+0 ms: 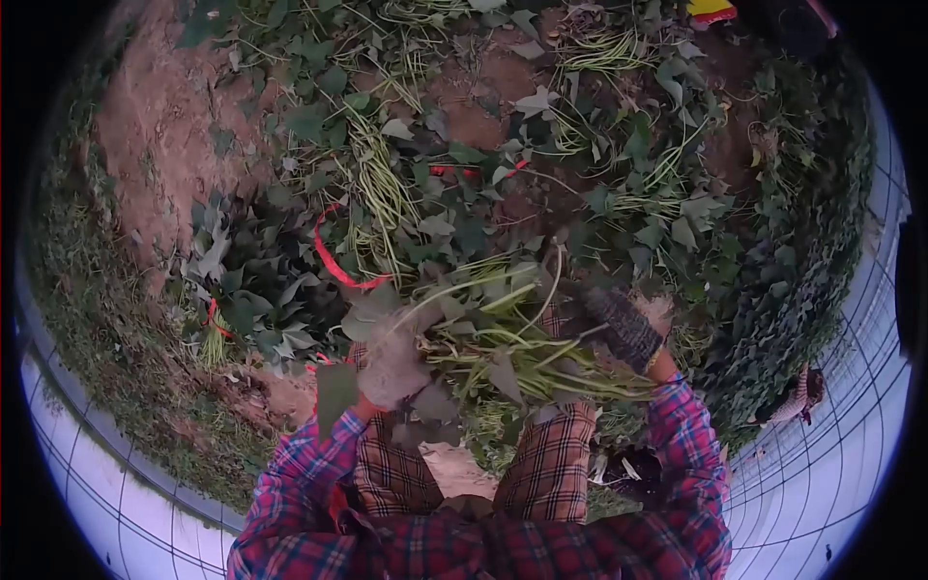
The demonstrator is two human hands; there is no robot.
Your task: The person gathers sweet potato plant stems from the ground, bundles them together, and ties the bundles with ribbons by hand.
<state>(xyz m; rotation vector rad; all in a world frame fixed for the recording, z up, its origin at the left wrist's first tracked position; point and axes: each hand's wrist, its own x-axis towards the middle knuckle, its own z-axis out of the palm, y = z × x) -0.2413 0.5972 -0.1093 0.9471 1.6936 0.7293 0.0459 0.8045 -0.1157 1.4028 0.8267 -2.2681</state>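
Note:
A loose bundle of green leafy vine stems (512,353) lies across in front of my body, above my knees. My left hand (394,362), in a pale glove and blurred by motion, is closed around the leafy end of the bundle. At the cut-stem end on the other side is my right hand (626,329), in a dark knitted glove. Its fingers are smeared, so their grip is unclear. Just beyond my left hand, a red ribbon (333,256) curves over the plants.
Cut vines in small heaps (382,184) cover the soil ahead. To the left, a leafy bunch (256,280) is tied with red ribbon. Bare soil (164,145) shows at the far left. Dense foliage (802,300) stands on the right, where another person (797,398) is partly visible.

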